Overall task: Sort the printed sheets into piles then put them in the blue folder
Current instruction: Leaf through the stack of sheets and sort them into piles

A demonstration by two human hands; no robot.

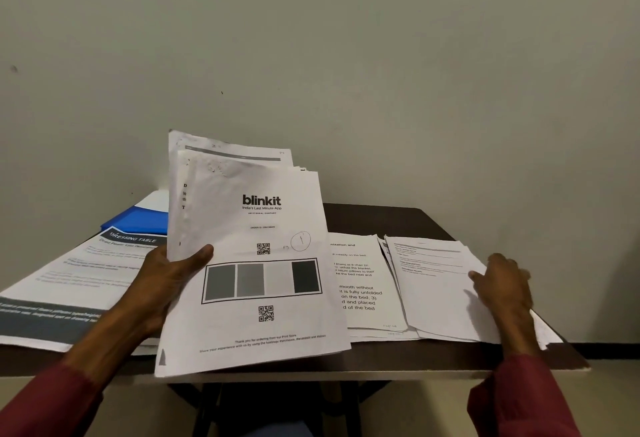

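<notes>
While sorting is plainly under way, it is judged well short of complete. The left hand (pixel 173 274) grips a thick sheaf of printed sheets (pixel 256 263) raised off the surface (pixel 381 218). Its thumb lies across the front page, which is headed "blinkit", and its fingers are hidden behind the paper. The right hand (pixel 502 284) lies flat, fingers relaxed, on a pile of text sheets (pixel 433 284). It grasps nothing and appears only to steady that pile.

Between the two hands, partly masked by the raised sheaf, lies a second pile (pixel 360 284) in larger print. Outboard of the left hand lies a third pile (pixel 79 277), topped by a sheet headed "Dressing Table". The blue folder (pixel 138 220) lies beyond the left hand, toward the far corner of the surface, partly covered by the third pile and the sheaf. Whether it is open cannot be determined.

Assessment: three piles are started. The sheaf in the left hand is presumed unsorted. No sheets can be confirmed as filed. Outstanding: distribute the sheaf, square the piles, load them into the folder.
</notes>
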